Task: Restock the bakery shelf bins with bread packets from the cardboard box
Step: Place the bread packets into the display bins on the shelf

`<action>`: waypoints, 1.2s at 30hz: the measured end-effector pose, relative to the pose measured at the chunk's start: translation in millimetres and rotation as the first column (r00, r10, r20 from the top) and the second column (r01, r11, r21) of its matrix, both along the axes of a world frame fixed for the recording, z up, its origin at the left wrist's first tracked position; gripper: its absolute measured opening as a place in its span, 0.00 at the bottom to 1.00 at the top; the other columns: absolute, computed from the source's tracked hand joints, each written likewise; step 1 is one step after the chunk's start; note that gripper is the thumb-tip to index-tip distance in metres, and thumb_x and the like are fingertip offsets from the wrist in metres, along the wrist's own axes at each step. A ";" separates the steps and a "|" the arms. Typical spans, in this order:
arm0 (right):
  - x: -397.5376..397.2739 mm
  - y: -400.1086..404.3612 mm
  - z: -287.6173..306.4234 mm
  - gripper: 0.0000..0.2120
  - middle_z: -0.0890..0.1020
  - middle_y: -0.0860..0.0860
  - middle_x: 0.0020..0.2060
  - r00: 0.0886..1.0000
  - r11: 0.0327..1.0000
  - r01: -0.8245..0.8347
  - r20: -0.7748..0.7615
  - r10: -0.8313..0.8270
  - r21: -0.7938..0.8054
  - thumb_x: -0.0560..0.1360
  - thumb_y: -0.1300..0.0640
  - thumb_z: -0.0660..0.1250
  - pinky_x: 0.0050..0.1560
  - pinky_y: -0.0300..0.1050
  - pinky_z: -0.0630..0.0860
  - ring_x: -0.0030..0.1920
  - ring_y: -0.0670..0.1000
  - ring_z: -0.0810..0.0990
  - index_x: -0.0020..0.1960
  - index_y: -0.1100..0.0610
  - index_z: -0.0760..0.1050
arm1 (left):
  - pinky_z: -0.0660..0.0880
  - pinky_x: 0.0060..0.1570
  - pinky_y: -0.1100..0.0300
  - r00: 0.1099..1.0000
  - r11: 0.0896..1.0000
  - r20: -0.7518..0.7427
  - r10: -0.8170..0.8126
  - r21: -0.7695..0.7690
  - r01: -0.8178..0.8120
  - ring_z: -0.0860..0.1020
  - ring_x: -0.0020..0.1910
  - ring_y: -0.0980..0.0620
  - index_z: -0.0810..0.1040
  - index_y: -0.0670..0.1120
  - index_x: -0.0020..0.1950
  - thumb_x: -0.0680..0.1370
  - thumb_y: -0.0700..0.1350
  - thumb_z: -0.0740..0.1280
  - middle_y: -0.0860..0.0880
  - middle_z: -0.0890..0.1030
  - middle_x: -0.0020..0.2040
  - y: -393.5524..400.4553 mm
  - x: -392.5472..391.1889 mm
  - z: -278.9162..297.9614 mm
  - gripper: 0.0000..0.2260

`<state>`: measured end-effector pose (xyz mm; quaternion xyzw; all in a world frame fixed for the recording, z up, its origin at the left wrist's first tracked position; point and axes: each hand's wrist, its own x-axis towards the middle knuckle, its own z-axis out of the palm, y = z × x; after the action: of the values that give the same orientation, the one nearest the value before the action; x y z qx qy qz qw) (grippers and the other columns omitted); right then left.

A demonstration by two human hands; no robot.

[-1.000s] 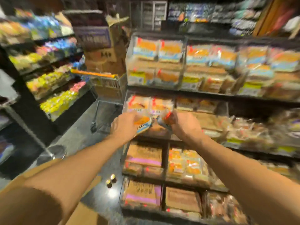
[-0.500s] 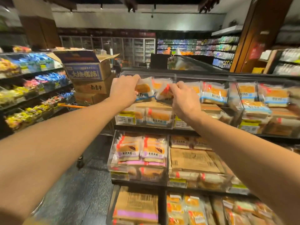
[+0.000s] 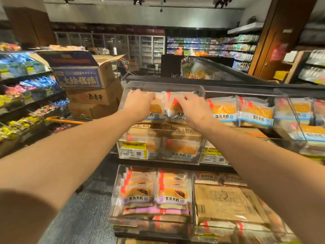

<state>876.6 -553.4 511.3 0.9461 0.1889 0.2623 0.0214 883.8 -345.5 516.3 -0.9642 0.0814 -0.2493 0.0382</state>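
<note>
Both arms reach into the top-left clear bin (image 3: 193,88). Left hand (image 3: 139,104) grips one bread packet (image 3: 156,108); right hand (image 3: 193,110) grips a second packet (image 3: 175,107). The two packets touch side by side, upright, inside the bin. In the bin just to the right: two blue-label packets (image 3: 223,110) standing in front. On the shelf below, two purple-label packets (image 3: 139,192) face out. Three stacked cardboard boxes (image 3: 82,74) stand left of the shelving, the top one with flaps open.

Dim supermarket aisle: speckled grey floor (image 3: 84,215), glass-door coolers (image 3: 123,48) (far wall), black ceiling spotlights (image 3: 136,0).
</note>
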 end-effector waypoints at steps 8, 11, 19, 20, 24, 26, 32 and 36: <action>28.5 4.0 -15.1 0.30 0.75 0.56 0.63 0.999 0.999 -0.028 -0.018 0.028 -0.021 0.73 0.68 0.67 0.63 0.53 0.70 0.64 0.59 0.72 0.72 0.54 0.66 | 0.68 0.64 0.44 0.998 0.999 -0.054 0.035 -0.028 -0.037 0.72 0.63 0.42 0.70 0.52 0.70 0.72 0.47 0.72 0.45 0.77 0.63 -0.1 18.1 -12.4 0.27; 29.6 8.8 -17.6 0.29 0.76 0.55 0.63 1.000 0.999 0.013 0.021 -0.012 -0.044 0.72 0.65 0.68 0.65 0.55 0.67 0.64 0.59 0.72 0.71 0.53 0.67 | 0.60 0.72 0.40 0.999 0.998 -0.036 -0.006 -0.063 0.004 0.66 0.69 0.42 0.64 0.54 0.73 0.70 0.53 0.74 0.46 0.71 0.68 -1.8 15.7 -25.2 0.34; 9.5 12.8 -9.4 0.23 0.75 0.56 0.63 0.994 0.993 0.112 0.010 -0.113 0.047 0.73 0.58 0.70 0.65 0.57 0.67 0.65 0.60 0.70 0.67 0.56 0.71 | 0.65 0.70 0.48 0.998 0.993 0.055 0.004 -0.117 0.003 0.66 0.70 0.43 0.65 0.48 0.75 0.71 0.45 0.77 0.45 0.69 0.71 5.1 8.1 -26.0 0.35; 5.2 12.7 -9.7 0.22 0.75 0.56 0.63 0.994 0.992 0.104 0.018 -0.105 0.074 0.73 0.57 0.70 0.64 0.57 0.68 0.64 0.60 0.71 0.66 0.56 0.72 | 0.68 0.68 0.49 0.998 0.989 0.066 -0.011 -0.149 0.021 0.67 0.69 0.44 0.67 0.47 0.74 0.72 0.45 0.76 0.45 0.70 0.70 6.4 3.3 -26.9 0.33; -18.4 13.0 -20.5 0.21 0.76 0.54 0.62 0.998 0.986 -0.004 0.068 -0.007 0.168 0.74 0.56 0.66 0.64 0.57 0.69 0.64 0.59 0.71 0.67 0.55 0.72 | 0.72 0.64 0.50 0.986 0.959 0.152 -0.061 -0.264 0.101 0.70 0.65 0.45 0.74 0.46 0.69 0.75 0.47 0.73 0.45 0.74 0.65 8.0 -34.0 -38.7 0.24; -36.4 15.3 -29.4 0.22 0.76 0.54 0.62 0.995 0.979 -0.070 0.090 0.053 0.193 0.75 0.56 0.66 0.63 0.56 0.69 0.64 0.59 0.71 0.68 0.54 0.71 | 0.71 0.62 0.51 0.978 0.954 0.199 -0.059 -0.279 0.114 0.71 0.62 0.45 0.75 0.45 0.66 0.75 0.48 0.72 0.45 0.75 0.62 7.5 -61.8 -47.6 0.21; -114.7 37.5 -86.7 0.23 0.78 0.56 0.54 0.955 0.931 -0.295 0.106 0.278 0.214 0.69 0.56 0.67 0.54 0.57 0.71 0.56 0.62 0.75 0.64 0.54 0.74 | 0.73 0.53 0.48 0.957 0.928 0.289 0.023 -0.362 0.087 0.74 0.53 0.41 0.78 0.43 0.59 0.72 0.47 0.68 0.42 0.77 0.53 15.3 -167.4 -111.2 0.17; -177.5 60.5 -157.6 0.22 0.78 0.56 0.52 0.916 0.891 -0.396 0.026 0.400 0.222 0.68 0.55 0.68 0.49 0.56 0.72 0.52 0.63 0.76 0.62 0.55 0.76 | 0.71 0.54 0.51 0.969 0.905 0.205 0.139 -0.423 -0.040 0.76 0.51 0.41 0.79 0.44 0.59 0.73 0.48 0.68 0.44 0.79 0.53 25.9 -250.1 -188.1 0.16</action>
<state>699.0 -492.9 353.7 0.8863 0.3483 0.2709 -0.1405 633.7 -319.6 328.1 -0.9175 -0.0231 -0.3688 -0.1472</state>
